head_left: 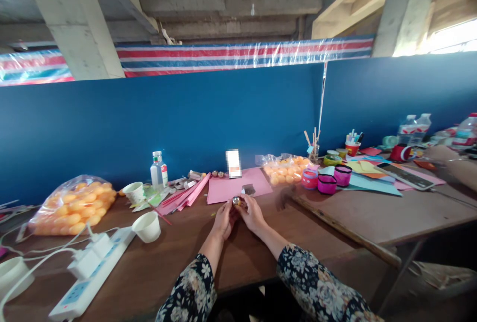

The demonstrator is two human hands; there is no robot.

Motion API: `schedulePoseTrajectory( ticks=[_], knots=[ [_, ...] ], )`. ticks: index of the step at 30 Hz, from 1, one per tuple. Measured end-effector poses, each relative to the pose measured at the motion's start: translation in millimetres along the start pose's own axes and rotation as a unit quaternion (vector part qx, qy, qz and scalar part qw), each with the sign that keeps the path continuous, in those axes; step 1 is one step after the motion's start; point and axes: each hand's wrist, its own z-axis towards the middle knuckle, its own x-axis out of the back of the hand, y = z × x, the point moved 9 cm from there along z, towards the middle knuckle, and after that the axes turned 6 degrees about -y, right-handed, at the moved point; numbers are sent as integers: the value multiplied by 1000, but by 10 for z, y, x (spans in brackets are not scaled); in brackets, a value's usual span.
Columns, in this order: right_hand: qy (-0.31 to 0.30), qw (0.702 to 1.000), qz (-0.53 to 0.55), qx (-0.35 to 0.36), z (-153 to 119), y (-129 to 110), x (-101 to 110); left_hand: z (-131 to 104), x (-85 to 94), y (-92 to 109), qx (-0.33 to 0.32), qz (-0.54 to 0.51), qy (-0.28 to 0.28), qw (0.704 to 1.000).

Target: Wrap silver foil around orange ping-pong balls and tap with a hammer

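Note:
A small shiny metallic ball [236, 201], silver with a golden tint, is pinched between the fingertips of both hands just above the table's middle. My left hand [224, 221] grips it from the left, its fingers curled and partly hidden. From the other side, my right hand [255, 216] closes on the ball with thumb and fingers. Directly beyond the hands lies a pink sheet [219, 191] with a small dark piece [249, 190] on it. More shiny balls [217, 174] rest at the sheet's far left edge, near rolled pink paper strips [192, 195].
Bags of orange balls stand left [74, 207] and behind right [285, 170]. A power strip [121, 237], paper cup [146, 227] and glass bottle [158, 172] are at left. Pink cups [327, 184], coloured papers and a tablet [405, 177] lie right, near another person's arm [460, 168].

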Motion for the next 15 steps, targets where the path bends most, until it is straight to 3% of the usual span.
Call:
schedulePoseTrajectory(
  ticks=[8, 15],
  knots=[
    [-8, 999, -34, 21, 6, -15, 10, -11, -52, 50, -10, 12, -35, 999],
    [13, 999, 31, 24, 63, 20, 40, 1, 98, 50, -15, -22, 34, 999]
  ],
)
